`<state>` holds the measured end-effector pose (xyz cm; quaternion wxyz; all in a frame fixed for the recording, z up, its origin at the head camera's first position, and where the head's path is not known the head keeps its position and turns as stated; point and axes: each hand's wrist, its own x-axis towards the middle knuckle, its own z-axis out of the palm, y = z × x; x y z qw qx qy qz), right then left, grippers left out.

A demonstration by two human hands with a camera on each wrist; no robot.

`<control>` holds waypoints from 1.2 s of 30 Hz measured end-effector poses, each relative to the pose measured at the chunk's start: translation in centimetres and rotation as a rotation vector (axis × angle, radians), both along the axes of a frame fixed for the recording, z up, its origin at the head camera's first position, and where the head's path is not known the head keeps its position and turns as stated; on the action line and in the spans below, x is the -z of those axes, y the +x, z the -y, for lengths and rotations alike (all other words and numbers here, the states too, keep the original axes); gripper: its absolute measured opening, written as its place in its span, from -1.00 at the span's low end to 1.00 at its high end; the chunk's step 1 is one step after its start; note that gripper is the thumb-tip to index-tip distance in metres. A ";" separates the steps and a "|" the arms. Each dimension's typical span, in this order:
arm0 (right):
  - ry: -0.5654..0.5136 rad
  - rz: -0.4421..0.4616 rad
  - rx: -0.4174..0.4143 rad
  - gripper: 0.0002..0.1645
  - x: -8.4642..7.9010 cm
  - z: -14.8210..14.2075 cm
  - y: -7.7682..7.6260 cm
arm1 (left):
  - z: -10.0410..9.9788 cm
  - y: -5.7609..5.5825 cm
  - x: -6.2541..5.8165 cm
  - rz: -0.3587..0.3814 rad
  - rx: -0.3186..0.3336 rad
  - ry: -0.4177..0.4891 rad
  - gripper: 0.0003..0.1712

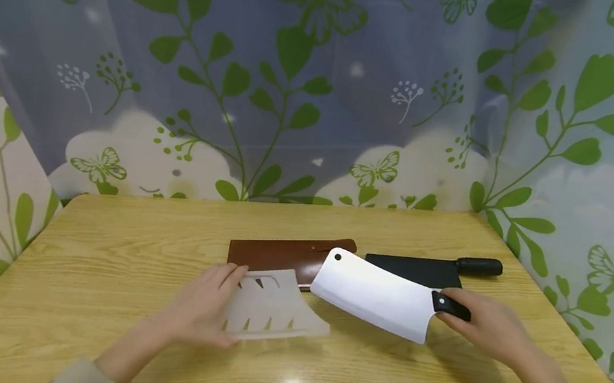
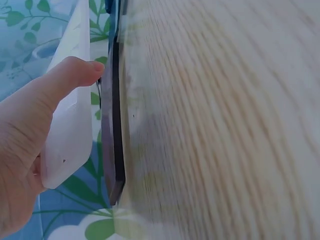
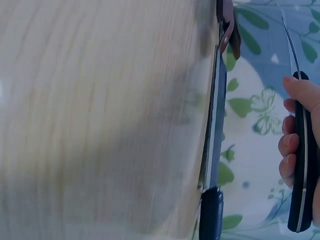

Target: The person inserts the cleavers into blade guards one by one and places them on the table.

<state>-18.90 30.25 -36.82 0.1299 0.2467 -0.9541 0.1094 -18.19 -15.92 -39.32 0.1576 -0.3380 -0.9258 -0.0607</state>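
My right grip (image 1: 478, 317) is curled round the cleaver's (image 1: 375, 294) handle (image 1: 452, 306); my left grip (image 1: 206, 301) pinches a white sheath (image 1: 276, 305). Whether either bears lettering, I can't tell from here.

Cleaver blade (image 1: 375, 294): smooth metal. White sheath (image 1: 280, 305): milky plastic. Brown sheath (image 1: 271, 255): leather-like. Table (image 1: 96, 266): glossy wood.

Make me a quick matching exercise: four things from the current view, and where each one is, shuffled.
1. silver cleaver
2. whitish guard
3. brown sheath
4. dark knife

A. on the table, farther right in the head view
B. in the left hand
C. in the right hand
D. on the table, farther left in the head view

Pairs: 1-C, 2-B, 3-D, 4-A
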 end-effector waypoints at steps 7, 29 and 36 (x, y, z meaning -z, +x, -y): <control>-0.037 -0.073 -0.006 -0.53 -0.2 1.5 0.3 | -0.1 0.0 0.1 -0.010 0.024 -0.011 0.26; -0.008 -0.300 -0.166 -0.51 0.6 1.4 0.1 | -0.2 0.2 1.1 -0.100 0.071 -0.028 0.24; -0.038 -0.372 -0.303 -0.45 0.9 0.9 -0.4 | 0.1 0.1 0.8 -0.083 0.078 -0.040 0.26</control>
